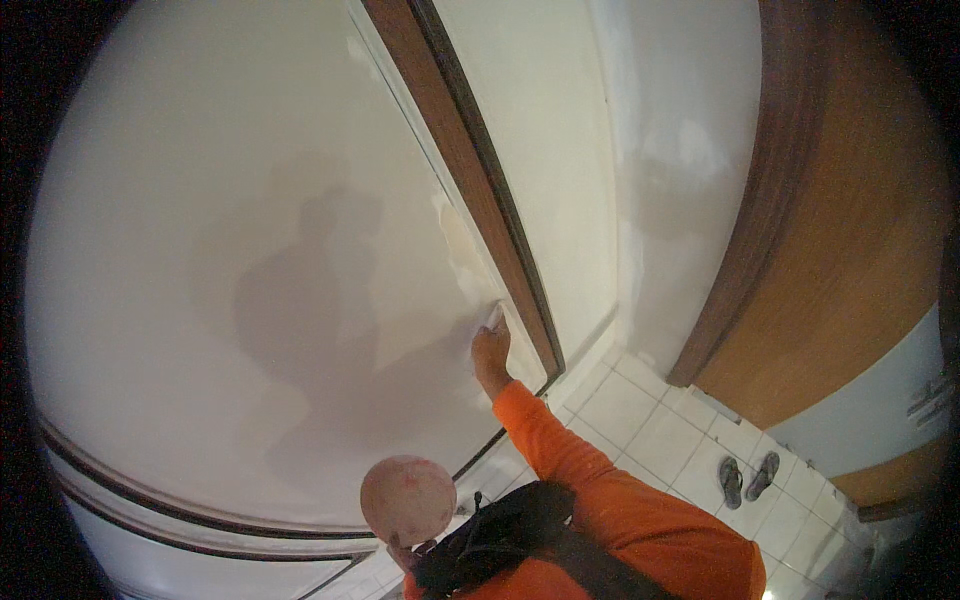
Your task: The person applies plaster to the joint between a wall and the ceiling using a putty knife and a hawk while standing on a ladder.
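My right hand (491,352) reaches out in an orange sleeve and is closed on a small whitish piece (494,317). Most of that piece is hidden by the fingers, so its kind cannot be told. It is against the white wall panel (420,300), beside the brown wooden trim. Just above it, a beige bare patch (458,235) with ragged white edges shows along the trim. Low in the view, my left hand (402,556), only partly visible, grips a round, pinkish, smeared dish-like thing (408,498) from below.
Brown wooden trim (470,170) runs up the panel's right edge. A brown wooden door (840,220) stands at the right. Grey flip-flops (732,482) lie on the white tiled floor (665,440). A black strap (500,535) crosses my chest. Dark moulding (210,517) borders the panel at lower left.
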`<action>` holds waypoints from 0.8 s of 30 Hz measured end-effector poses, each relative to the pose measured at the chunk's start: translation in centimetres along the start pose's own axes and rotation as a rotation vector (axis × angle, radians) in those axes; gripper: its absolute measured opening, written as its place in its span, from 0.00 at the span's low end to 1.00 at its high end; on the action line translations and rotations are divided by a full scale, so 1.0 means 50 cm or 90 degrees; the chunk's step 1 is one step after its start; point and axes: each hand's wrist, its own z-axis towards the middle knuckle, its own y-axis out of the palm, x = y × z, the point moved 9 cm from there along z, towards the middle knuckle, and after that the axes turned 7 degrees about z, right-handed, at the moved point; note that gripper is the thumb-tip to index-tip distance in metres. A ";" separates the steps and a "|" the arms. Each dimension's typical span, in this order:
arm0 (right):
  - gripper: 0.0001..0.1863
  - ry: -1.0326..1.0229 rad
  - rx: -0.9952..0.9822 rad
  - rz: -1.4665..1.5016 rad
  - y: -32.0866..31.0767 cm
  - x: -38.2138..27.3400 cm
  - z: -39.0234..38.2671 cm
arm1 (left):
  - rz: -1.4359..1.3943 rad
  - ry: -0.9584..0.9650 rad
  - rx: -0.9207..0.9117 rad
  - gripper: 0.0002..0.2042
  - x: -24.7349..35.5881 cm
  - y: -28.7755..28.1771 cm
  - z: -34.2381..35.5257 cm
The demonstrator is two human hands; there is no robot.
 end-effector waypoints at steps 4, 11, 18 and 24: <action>0.35 0.028 -0.069 0.059 0.105 -0.134 -0.011 | -0.001 -0.005 0.014 0.35 -0.011 -0.016 -0.009; 0.33 -0.278 -0.191 -0.070 0.307 -0.388 0.025 | 0.018 -0.006 -0.001 0.35 -0.016 0.023 -0.007; 0.34 -0.496 -0.279 -0.225 0.309 -0.474 -0.084 | 0.018 -0.002 0.004 0.35 -0.021 0.026 -0.017; 0.41 -0.483 -0.141 -0.494 0.205 -0.295 -0.043 | 0.027 -0.008 0.006 0.34 -0.019 0.036 -0.014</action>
